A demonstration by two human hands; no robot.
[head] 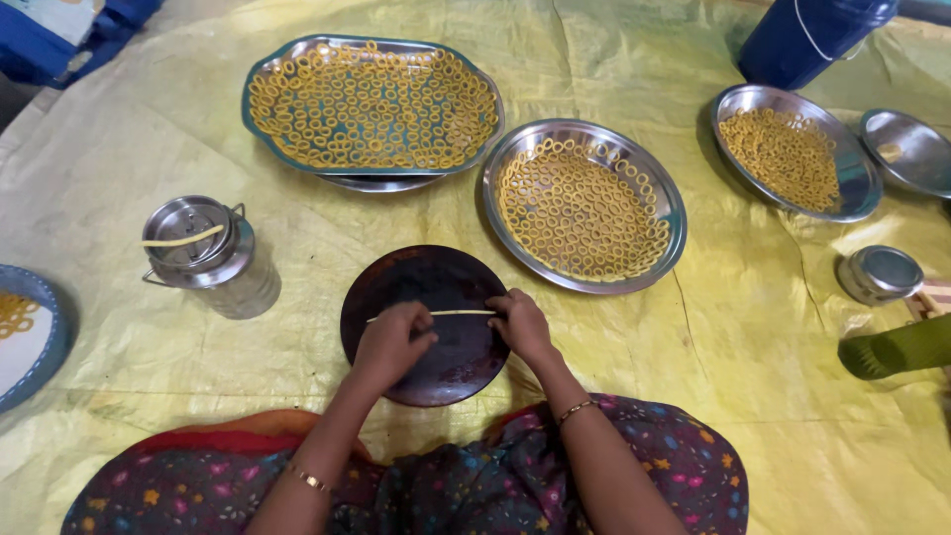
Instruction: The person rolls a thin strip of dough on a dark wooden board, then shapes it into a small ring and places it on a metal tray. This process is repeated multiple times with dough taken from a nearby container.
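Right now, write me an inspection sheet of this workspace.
Surface: yellow sheet spread on the floor, creased.
Job's things: thin dough strand stretched over a dark round board.
Clutter: three steel trays of dough rings, lidded steel can with a strand on top, small steel tin, empty steel plate, blue container.
Grippers: left hand and right hand pinch the strand's ends.
Cables: nothing seen.
Surroundings: blue-rimmed plate at left, green sleeve at right.
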